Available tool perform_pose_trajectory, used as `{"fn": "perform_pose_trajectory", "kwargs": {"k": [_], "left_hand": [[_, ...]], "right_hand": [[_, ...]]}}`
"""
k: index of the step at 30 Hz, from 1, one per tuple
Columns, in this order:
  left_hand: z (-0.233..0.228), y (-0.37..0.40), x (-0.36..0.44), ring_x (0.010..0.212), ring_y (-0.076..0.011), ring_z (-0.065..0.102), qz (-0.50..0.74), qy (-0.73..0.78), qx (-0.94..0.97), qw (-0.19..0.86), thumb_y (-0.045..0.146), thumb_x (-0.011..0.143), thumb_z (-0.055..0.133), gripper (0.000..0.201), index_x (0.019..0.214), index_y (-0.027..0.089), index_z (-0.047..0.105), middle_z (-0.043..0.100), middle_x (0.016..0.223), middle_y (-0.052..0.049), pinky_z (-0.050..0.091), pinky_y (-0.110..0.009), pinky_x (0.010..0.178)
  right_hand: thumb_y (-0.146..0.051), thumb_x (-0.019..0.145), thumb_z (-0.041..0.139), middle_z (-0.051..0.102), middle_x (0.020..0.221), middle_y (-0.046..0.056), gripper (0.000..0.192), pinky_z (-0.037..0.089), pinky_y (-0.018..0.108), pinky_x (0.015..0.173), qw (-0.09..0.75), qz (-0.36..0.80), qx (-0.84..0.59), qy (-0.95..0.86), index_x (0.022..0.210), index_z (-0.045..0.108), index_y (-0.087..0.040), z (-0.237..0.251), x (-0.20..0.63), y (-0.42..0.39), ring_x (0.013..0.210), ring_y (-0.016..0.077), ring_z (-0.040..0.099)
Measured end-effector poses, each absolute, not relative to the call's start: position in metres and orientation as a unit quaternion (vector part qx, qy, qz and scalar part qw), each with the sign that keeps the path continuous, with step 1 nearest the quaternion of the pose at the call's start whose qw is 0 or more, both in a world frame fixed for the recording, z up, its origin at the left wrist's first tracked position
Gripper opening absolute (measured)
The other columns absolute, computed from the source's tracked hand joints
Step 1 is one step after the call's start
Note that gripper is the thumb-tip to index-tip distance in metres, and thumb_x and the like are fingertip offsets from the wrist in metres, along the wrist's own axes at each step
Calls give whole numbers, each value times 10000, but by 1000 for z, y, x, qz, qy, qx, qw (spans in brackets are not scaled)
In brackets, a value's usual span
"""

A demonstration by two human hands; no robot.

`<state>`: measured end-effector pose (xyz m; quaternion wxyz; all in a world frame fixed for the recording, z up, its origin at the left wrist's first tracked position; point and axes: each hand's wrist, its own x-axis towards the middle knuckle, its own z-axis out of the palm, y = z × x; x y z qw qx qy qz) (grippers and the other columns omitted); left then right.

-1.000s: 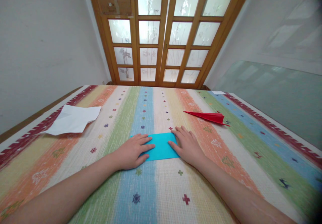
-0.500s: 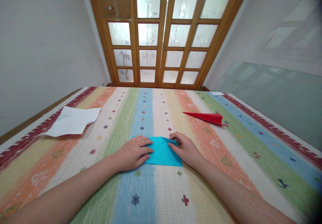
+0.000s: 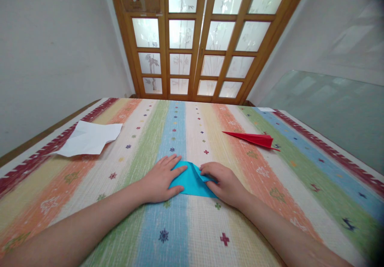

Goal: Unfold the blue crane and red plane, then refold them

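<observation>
A blue sheet of paper (image 3: 189, 182) lies on the striped tablecloth between my hands, its upper right corner lifted and bent over toward the middle. My left hand (image 3: 163, 179) rests flat across the paper's left part with fingers spread. At the right side, my right hand (image 3: 223, 183) pinches the bent corner between thumb and fingers. The paper's left edge and right end are partly hidden under the hands.
A red paper plane (image 3: 255, 139) lies on the cloth (image 3: 204, 231) beyond my right hand. Farther left is a creased white sheet (image 3: 90, 138). A small white piece (image 3: 266, 109) sits near the far right edge. Behind the table stand wooden doors (image 3: 165, 59) with glass panes.
My right hand has raised the blue paper's upper right corner and bent it inward. My left hand's fingers have spread wider on the sheet. The view has shifted slightly.
</observation>
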<state>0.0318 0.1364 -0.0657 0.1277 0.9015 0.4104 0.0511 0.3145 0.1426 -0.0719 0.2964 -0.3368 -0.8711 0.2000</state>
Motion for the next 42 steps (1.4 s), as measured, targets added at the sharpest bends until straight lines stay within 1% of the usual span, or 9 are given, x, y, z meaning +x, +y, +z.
{"fn": "perform_pose_trajectory", "kwargs": {"k": [4,7,12,16,20,27,34,38,42], "left_hand": [[-67,137,32,1516,-347,217,61,418,898,125,617,958,453,666,1538,302,368,231,1657,-100,205,-569,1203],[-64,136,32,1474,-340,311,73,419,897,118,597,978,419,617,1516,296,409,329,1618,-102,243,-565,1182],[-55,136,32,1371,-336,437,100,419,896,106,565,989,407,547,1436,270,519,489,1500,-119,321,-557,1122],[-54,134,31,1376,-367,423,99,377,916,97,642,905,529,665,1449,260,503,468,1514,-144,291,-591,1130],[-58,133,31,1419,-370,382,76,347,929,104,657,906,519,706,1485,259,456,427,1550,-147,232,-609,1163],[-52,135,30,1269,-346,509,94,357,923,112,594,970,430,583,1409,229,548,549,1425,-143,375,-545,1060],[-52,136,33,1179,-310,545,100,386,911,100,497,1001,420,479,1349,217,591,598,1321,-134,428,-504,1000],[-62,138,31,1344,-328,448,103,410,901,94,487,989,459,507,1407,212,542,515,1458,-136,340,-530,1120],[-68,139,30,1439,-338,353,97,423,896,96,515,985,453,566,1466,218,483,432,1546,-138,278,-546,1171]], "right_hand": [[-70,810,585,695,1122,85,291,510,386,931,284,177,-297,-894,1052,644,-220,-66,308,136,1056,223,639],[-95,832,591,692,1153,91,283,518,387,924,276,165,-291,-901,1078,655,-220,-64,307,134,1061,227,642],[-189,912,578,704,1153,79,299,517,393,944,301,163,-365,-866,1202,629,-243,-68,311,139,1065,225,654],[-284,955,555,681,1215,94,357,554,382,846,345,189,-470,-790,1310,577,-248,-76,317,148,998,229,673],[-295,950,554,684,1184,91,432,567,347,717,348,246,-502,-753,1380,534,-256,-81,320,153,818,197,676],[-270,924,585,692,1207,99,457,553,370,797,314,204,-465,-802,1380,550,-257,-80,320,148,918,225,678],[-183,898,583,716,1071,61,630,553,343,795,300,244,-391,-835,1495,406,-274,-77,317,142,867,187,682],[-92,843,571,718,1116,88,514,534,408,883,271,198,-283,-898,1329,594,-258,-67,311,138,1005,232,660],[-107,865,569,721,1087,90,351,536,421,857,268,170,-241,-917,1153,701,-257,-64,309,138,983,239,651]]}}
